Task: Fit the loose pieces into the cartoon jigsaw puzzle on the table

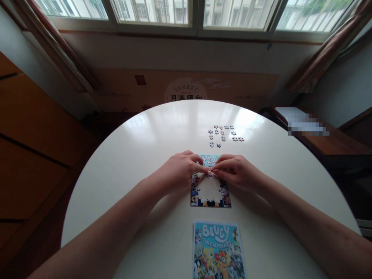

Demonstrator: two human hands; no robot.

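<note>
White is the surface [157,135] where the unfinished puzzle [210,204] is laid; a piece [209,173] at its upper inner edge is touched by left hand [183,170] and right hand [240,171], each grip nearly closed, any hold unclear.

Multicoloured, turquoise-topped puzzle [194,193]; white table [130,155]
</note>
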